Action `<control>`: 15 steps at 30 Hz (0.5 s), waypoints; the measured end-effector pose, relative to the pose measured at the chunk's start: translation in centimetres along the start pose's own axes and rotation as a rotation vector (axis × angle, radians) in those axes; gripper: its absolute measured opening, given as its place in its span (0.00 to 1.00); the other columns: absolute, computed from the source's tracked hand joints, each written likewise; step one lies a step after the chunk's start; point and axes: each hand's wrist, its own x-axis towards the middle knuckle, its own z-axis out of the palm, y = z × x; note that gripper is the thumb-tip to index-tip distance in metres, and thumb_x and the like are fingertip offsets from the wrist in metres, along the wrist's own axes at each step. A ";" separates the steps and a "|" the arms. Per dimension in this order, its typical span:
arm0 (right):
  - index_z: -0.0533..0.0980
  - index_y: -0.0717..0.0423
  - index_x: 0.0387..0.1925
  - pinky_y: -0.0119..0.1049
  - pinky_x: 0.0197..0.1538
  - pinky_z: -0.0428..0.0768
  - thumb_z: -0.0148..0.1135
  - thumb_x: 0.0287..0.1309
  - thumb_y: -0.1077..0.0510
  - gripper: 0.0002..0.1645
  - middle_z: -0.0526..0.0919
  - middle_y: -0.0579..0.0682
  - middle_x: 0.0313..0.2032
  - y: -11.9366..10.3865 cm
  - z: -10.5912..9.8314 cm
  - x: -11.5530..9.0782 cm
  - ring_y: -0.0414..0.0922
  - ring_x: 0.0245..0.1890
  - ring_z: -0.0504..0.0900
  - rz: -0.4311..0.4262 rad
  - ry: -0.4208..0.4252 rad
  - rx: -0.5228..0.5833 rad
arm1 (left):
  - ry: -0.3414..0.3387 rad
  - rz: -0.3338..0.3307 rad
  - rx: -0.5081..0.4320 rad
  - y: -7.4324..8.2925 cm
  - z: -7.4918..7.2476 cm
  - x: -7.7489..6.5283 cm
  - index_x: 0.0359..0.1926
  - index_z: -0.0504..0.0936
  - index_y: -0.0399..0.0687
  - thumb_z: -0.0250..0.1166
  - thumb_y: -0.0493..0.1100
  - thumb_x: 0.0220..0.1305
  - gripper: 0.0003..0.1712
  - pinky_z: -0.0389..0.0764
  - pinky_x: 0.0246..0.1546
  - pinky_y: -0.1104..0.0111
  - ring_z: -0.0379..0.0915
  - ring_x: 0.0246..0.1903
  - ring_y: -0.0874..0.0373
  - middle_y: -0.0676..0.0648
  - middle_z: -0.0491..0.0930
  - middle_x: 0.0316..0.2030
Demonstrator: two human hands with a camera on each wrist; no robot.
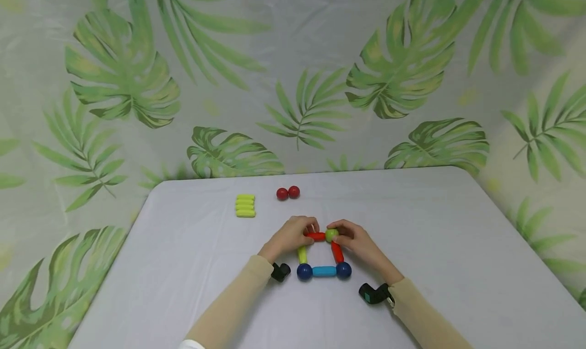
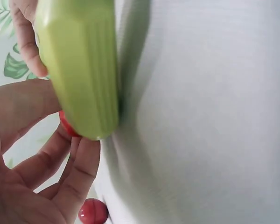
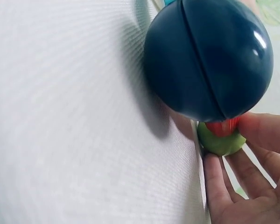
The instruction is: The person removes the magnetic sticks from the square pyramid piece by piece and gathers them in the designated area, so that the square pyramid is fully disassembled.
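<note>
On the table lies a four-sided frame of rods and balls. A light blue rod (image 1: pixel 324 271) joins two dark blue balls (image 1: pixel 304 272) on its near side. A yellow-green rod (image 1: pixel 302 255) forms the left side and a red rod (image 1: pixel 337 253) the right. My left hand (image 1: pixel 294 234) pinches another red rod (image 1: pixel 317 236) at the far side; its fingers hide the far left corner. At the far right corner my right hand (image 1: pixel 358 240) grips a green ball (image 1: pixel 331 235) between thumb and fingers. The rod's red end also shows past the yellow-green rod (image 2: pixel 81 70) in the left wrist view.
Several yellow-green rods (image 1: pixel 245 206) lie in a stack at the back left. Two red balls (image 1: pixel 282 194) sit side by side farther back, beyond my left hand. A leaf-patterned cloth (image 1: pixel 220 99) hangs behind the white table (image 1: pixel 412 206).
</note>
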 end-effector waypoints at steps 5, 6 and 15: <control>0.73 0.64 0.55 0.50 0.57 0.72 0.56 0.64 0.64 0.18 0.77 0.58 0.52 -0.1 0.4 0.1 0.54 0.52 0.75 0.035 0.010 -0.003 | 0.105 -0.044 0.018 -0.5 -1.3 -1.2 0.40 0.81 0.47 0.68 0.33 0.58 0.09 0.76 0.38 0.70 0.72 0.34 0.58 0.51 0.79 0.33; 0.73 0.63 0.54 0.50 0.58 0.72 0.57 0.64 0.65 0.17 0.77 0.58 0.52 -0.1 0.4 0.1 0.54 0.52 0.75 0.041 0.014 -0.008 | 0.128 -0.054 -0.003 -0.9 -1.7 -1.6 0.39 0.82 0.47 0.68 0.33 0.57 0.09 0.76 0.39 0.69 0.72 0.35 0.58 0.51 0.79 0.34; 0.73 0.63 0.54 0.50 0.57 0.72 0.57 0.64 0.65 0.17 0.76 0.59 0.53 -0.1 0.2 0.0 0.55 0.52 0.75 0.011 0.017 -0.034 | 0.293 -0.186 -0.094 -7.5 -5.9 -6.7 0.36 0.83 0.44 0.69 0.27 0.53 0.11 0.75 0.42 0.61 0.72 0.37 0.53 0.48 0.78 0.36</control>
